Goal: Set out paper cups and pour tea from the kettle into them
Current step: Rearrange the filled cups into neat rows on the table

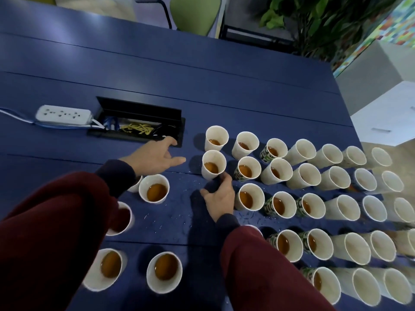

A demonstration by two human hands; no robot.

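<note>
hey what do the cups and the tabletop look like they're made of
Cups: most likely paper, matte cream inside with thin rolled rims; some carry green printed outsides. Tabletop: smooth dark blue panels with a soft sheen and visible seams, possibly painted or laminated board; I cannot tell which.

Single head-worn wide-angle view, looking forward and steeply down onto the blue bench (202, 70) from close above, tilted so the bench's far edge runs diagonally toward the upper right. Both hands, left (155, 157) and right (219, 196), and the maroon sleeves (56, 232) fill the near lower frame; rows of paper cups (314, 198) spread right. Far background shows a green chair (193, 12) and a plant (314, 21) past the bench; no second view to overlap.
</note>
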